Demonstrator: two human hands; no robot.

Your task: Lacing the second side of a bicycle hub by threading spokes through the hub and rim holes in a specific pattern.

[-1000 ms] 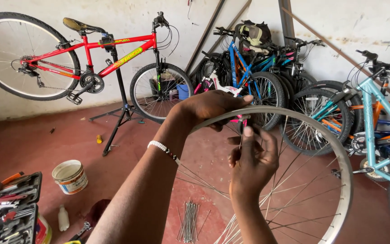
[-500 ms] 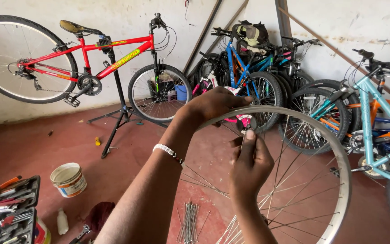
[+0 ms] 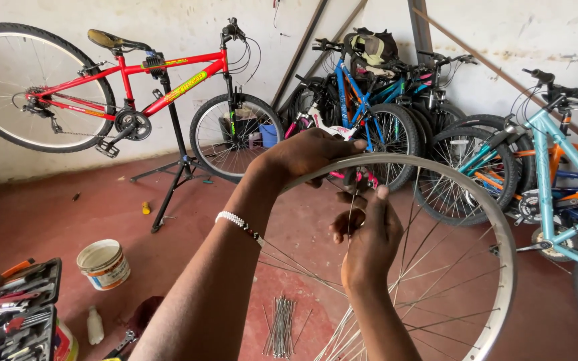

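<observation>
Moved: both hands have barely shifted since the earlier frames; the right hand's fingers sit a little higher against the spoke, and the view has tilted slightly.
Left hand [image 3: 306,155]: closed over the top of the wheel rim [image 3: 496,227], gripping it from above.
Right hand [image 3: 369,237]: just below the left, fingers pinched narrow around a thin spoke [image 3: 350,220] near the rim.
Wheel: held upright in the air in front of the person, spokes fanning down; its lower part runs out of the frame.
Containers: white bucket [image 3: 104,264] on the red floor, contents hard to make out; open black tool case [image 3: 15,314] at lower left, filled with tools and cut off by the edge.
Around: bundle of loose spokes [image 3: 280,326] lying on the floor under the wheel; red bicycle [image 3: 128,90] raised on a repair stand [image 3: 172,167]; blue bicycles [image 3: 369,100] leaning along the wall; light-blue bicycle [image 3: 556,174] at right.
Hidden: the wheel's hub is out of view, and the left hand's fingertips are hidden behind the rim.
</observation>
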